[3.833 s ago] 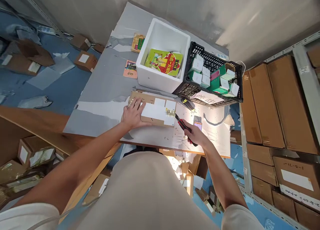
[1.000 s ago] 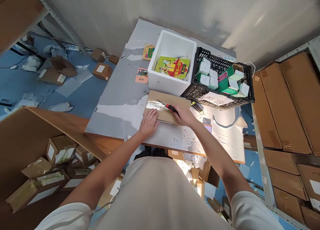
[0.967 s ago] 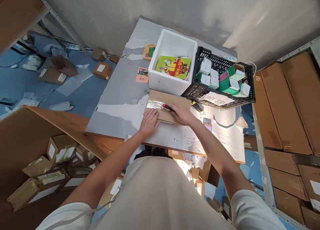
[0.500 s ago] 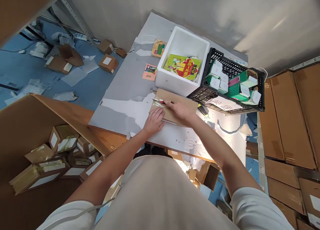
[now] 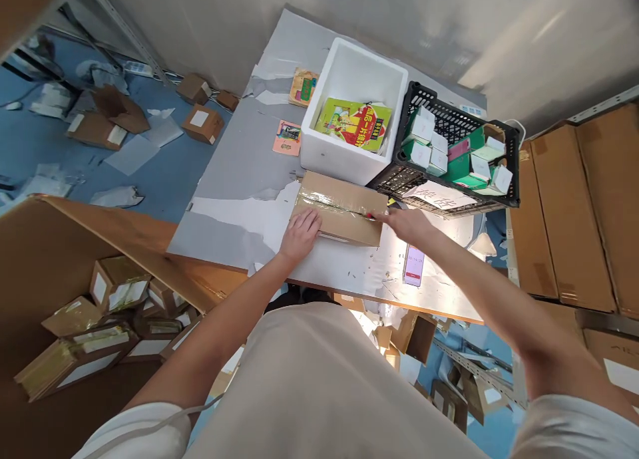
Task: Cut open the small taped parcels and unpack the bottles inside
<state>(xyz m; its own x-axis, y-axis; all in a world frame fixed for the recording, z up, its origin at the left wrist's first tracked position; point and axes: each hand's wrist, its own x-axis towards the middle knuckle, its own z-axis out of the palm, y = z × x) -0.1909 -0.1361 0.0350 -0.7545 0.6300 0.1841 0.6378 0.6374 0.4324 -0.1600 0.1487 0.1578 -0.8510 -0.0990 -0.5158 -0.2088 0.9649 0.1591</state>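
Grey and patchy, the table (image 5: pixel 224 173) bears a taped cardboard box (image 5: pixel 344 224), with the left hand (image 5: pixel 300 234) resting loosely extended fingers on its near left part and the right hand (image 5: pixel 408 225) clasping in curled fingers a mostly hidden, red-marked cutter (image 5: pixel 370 215) at the box's right end.

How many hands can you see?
2: the left hand rests on the cardboard box near its left end; the right hand is at its right end, holding a mostly hidden tool with red showing.
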